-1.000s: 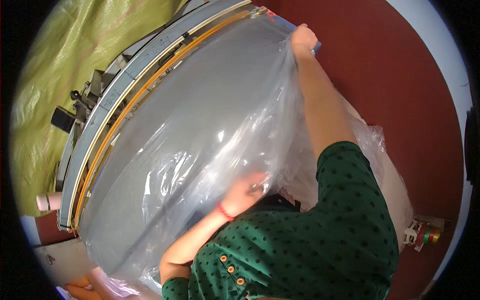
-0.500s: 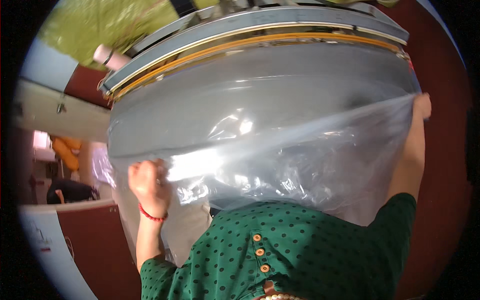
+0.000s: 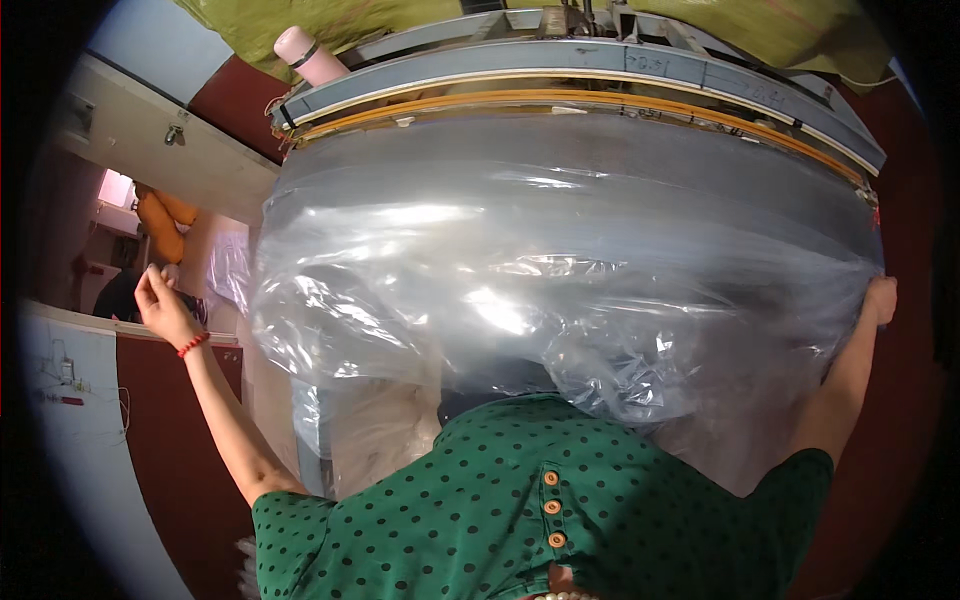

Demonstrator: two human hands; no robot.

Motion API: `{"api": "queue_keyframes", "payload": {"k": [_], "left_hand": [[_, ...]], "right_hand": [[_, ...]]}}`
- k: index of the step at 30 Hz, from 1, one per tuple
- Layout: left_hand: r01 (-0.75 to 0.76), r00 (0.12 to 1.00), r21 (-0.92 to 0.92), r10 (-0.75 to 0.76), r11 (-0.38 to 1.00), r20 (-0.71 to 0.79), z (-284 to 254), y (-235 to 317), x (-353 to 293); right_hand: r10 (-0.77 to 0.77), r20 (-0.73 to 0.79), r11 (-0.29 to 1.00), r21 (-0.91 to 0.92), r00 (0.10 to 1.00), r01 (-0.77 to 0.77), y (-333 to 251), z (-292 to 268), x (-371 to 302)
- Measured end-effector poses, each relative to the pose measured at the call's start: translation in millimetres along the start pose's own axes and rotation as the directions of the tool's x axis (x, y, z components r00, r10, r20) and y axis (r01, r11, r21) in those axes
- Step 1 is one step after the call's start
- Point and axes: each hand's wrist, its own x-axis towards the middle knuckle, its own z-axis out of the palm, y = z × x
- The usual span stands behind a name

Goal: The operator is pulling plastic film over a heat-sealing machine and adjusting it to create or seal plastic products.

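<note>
A wide clear plastic sheet [image 3: 500,245] spreads before me, wrinkled and shiny, its near part bunched in folds against my body. At the sheet's right edge, my right hand [image 3: 880,300] is closed on the plastic. My left hand [image 3: 166,308], with a red bracelet at the wrist, is raised off to the left, apart from the sheet. Its fingers are loosely bent with a gap between them, and nothing shows in them.
Beyond the sheet runs a long metal machine frame [image 3: 560,60] with an orange strip [image 3: 600,98]. A pink bottle [image 3: 308,55] stands at its left end. Yellow-green sheeting [image 3: 750,35] lies behind. At left, a person in dark clothes [image 3: 120,295] bends beyond a doorway.
My left hand has let go of the plastic and swung out left. The right hand, still gripping, has come lower and nearer. The sheet's near part has slackened, and the view has shifted.
</note>
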Motion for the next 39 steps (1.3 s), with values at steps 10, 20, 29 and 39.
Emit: {"api": "queue_keyframes", "payload": {"k": [10, 20, 29, 39], "left_hand": [[-0.648, 0.585, 0.110, 0.400, 0.754, 0.706, 76, 28, -123], [0.228, 0.807, 0.354, -0.380, 0.907, 0.453, -35, -52, 137], [-0.547, 0.227, -0.162, 0.331, 0.821, 0.916, 137, 43, -110], [-0.486, 0.334, -0.099, 0.289, 0.869, 0.897, 166, 17, -130]], "right_hand": [[0.001, 0.020, 1.000, -0.019, 1.000, -0.001, 2, 7, 7], [-0.027, 0.064, 1.000, 0.006, 0.998, 0.027, -5, 24, 13], [0.008, 0.044, 1.000, -0.018, 0.999, -0.007, 7, 10, 15], [-0.013, 0.025, 1.000, 0.016, 1.000, 0.013, 18, 23, 26]]}}
